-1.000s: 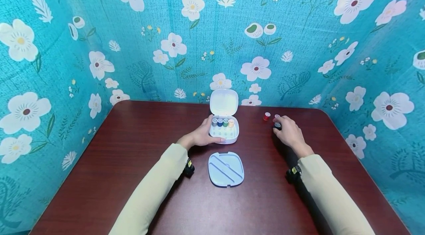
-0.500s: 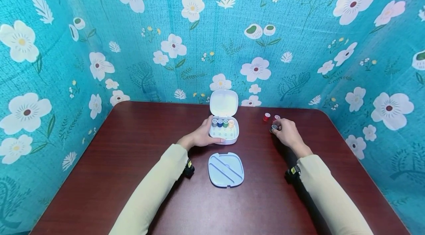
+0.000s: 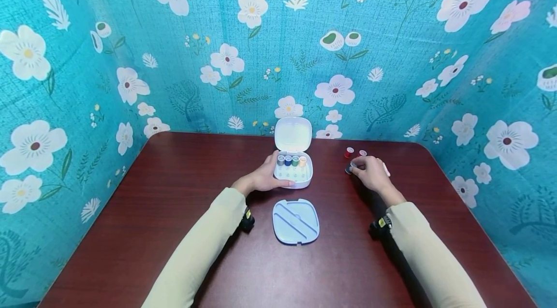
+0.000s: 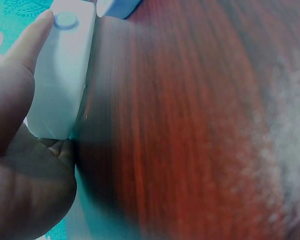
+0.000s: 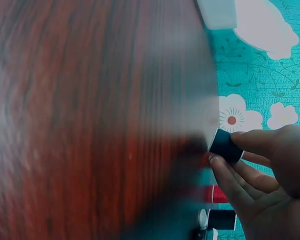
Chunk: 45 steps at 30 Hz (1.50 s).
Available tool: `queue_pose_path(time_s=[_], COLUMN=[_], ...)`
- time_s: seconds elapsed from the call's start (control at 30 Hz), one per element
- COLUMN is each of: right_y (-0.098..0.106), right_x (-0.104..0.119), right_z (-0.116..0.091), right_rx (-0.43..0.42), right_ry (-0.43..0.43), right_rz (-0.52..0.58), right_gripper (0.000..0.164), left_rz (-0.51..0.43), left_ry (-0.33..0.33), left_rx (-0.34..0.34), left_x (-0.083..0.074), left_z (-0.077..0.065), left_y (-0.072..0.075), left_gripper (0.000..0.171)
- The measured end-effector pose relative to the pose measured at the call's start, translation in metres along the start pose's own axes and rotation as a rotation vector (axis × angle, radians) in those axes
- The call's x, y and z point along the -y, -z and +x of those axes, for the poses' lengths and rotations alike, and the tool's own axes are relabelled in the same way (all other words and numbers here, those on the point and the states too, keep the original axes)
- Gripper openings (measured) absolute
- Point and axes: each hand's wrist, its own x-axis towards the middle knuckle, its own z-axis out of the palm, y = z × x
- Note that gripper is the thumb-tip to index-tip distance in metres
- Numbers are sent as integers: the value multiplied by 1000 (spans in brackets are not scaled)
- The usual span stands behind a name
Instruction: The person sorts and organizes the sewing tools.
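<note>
My left hand [image 3: 264,176] grips the left side of an open white sewing box [image 3: 306,183], thumb along its front. In the left wrist view the thumb lies beside a round button on the box wall [image 4: 60,95]. A row of several thread spools [image 3: 288,161], grey, blue, green and pale orange, stands in the box, with bare pegs in front. To the right, my right hand [image 3: 374,172] pinches a dark thread spool [image 5: 226,145] between thumb and fingers, tilted, close over the table.
A red spool [image 3: 349,153] and another spool [image 3: 363,153] stand behind the right hand. The right wrist view shows another dark spool [image 5: 221,219] by a red one [image 5: 219,194]. A pale blue grooved tray [image 3: 296,222] lies before the box. Floral curtain [image 3: 261,66] surrounds the table.
My right hand has picked up the dark spool from beside the red ones and shifted a little to the left with it. The left hand and the box have stayed in place.
</note>
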Motion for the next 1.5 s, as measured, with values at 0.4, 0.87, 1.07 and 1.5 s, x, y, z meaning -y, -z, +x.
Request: queue_pose_path(time_s=[0.4, 0.87, 1.07, 1.5], right_y=[-3, -7, -10, -19], right_x=[20, 48, 59, 74], right_z=[2, 9, 9, 15], right_rx=[-4, -29, 1, -10], right_ry=[51, 131, 134, 147], right_rz=[53, 148, 195, 222], right_gripper=[19, 23, 25, 23], left_rz=[-6, 19, 13, 7], left_ry=[-2, 10, 17, 21], left_rx=[-3, 6, 3, 0], left_x=[1, 0, 1, -1], left_z=[0, 1, 0, 0], left_y=[-2, -1, -1, -2], left_gripper=[121, 124, 124, 125])
